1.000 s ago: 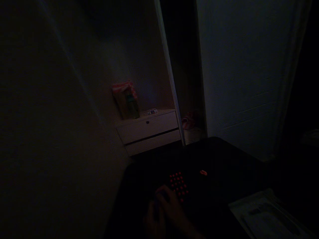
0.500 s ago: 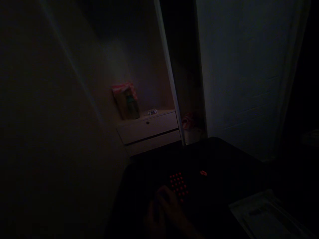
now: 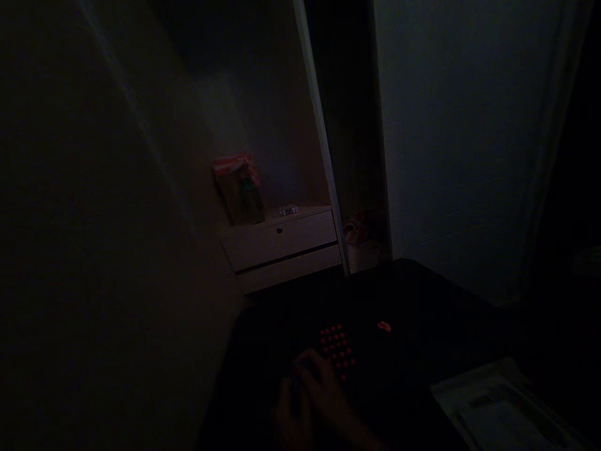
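The scene is very dark. My left hand point(image 3: 292, 413) and my right hand point(image 3: 325, 391) are close together over the near part of a black table point(image 3: 399, 294). Fingers on both hands are curled inward around something dark, with a faint bluish tint, that I cannot make out. Just beyond my right hand lies a grid of small red dots point(image 3: 337, 346) in rows; the lower left of it is partly covered by that hand. Further right on the table is a small orange-red piece point(image 3: 384, 326), apart from both hands.
A pale flat packet or sheet point(image 3: 498, 401) lies at the table's right front. Behind the table stands a drawer unit point(image 3: 286, 244) carrying a bag with a red-and-white top point(image 3: 237, 188) and a small shiny item point(image 3: 288, 210). A pale panel point(image 3: 460, 150) rises at the right.
Both hands stay together in nearly the same place, with only slight finger movement. The view has shifted very little.
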The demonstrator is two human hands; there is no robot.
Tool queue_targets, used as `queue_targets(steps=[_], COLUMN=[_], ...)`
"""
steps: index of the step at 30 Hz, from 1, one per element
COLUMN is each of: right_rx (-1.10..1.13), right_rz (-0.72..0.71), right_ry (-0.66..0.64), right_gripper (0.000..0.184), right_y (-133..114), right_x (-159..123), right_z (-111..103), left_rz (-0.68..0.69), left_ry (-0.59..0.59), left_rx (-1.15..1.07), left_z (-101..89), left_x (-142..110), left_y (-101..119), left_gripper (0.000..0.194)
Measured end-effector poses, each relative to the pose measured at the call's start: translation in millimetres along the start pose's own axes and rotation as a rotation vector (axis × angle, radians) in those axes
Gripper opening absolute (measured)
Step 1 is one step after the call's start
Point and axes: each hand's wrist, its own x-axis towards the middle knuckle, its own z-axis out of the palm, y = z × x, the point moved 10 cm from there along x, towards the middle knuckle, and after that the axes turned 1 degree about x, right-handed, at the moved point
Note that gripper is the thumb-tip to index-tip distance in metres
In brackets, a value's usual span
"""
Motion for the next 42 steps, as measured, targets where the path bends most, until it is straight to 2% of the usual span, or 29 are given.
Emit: queue_targets(steps=[2, 6, 15, 22, 28, 29, 30, 32, 37, 42], right_rx=[0.004, -0.003, -0.036, -0.028, 0.027, 0.036, 0.043, 0.053, 0.075, 0.082], right_rz=[0.006, 0.008, -0.003, 0.009, 0.015, 0.013, 0.011, 0.006, -0.006, 0.015], right_ry=[0.007, 0.011, -0.025, 0.029, 0.074, 0.085, 0.095, 0.118, 0.191, 0.21], right_gripper=[0.017, 0.019, 0.022, 0.015, 0.019, 0.021, 0.023, 0.025, 0.028, 0.028], right_y=[0.7, 4.3, -5.3, -0.3, -4.4, -4.9, -5.3, -5.4, -3.8, 2.4], right_x=[0.5, 1.1, -0.6, -0.6, -0.7, -0.5, -0.3, 0.1, -0.6, -0.8], right_z=[-0.2, -0.7, 1.6, -1.8, -6.1, -7.5, -8.8, -11.4, -17.6, -19.3], left_rz=[-0.024, -0.043, -0.042, -0.053, -0.059, -0.061, -0.026, -0.009, -0.084, -0.029], left_ry=[0.059, -0.001, -0.01, -0.013, 0.006, -0.003, -0.065, -0.081, -0.082, -0.166], left_rx=[0.031, 0.018, 0.038, 0.036, 0.023, 0.004, -0.032, -0.046, -0.032, -0.063], left_z=[-4.5, 3.1, 6.3, 6.9, -1.6, -2.1, 2.9, 3.3, 7.0, 18.1], left_x=[1.2, 2.9, 5.4, 7.9, 5.8, 5.2, 4.7, 4.3, 6.0, 6.3], left_y=[-6.7, -14.6, -28.4, -32.0, -13.1, -7.8, 0.9, 10.7, 6.4, 6.4], left_gripper=[0.059, 0.059, 0.063, 0.058, 0.059, 0.058, 0.056, 0.058, 0.078, 0.074])
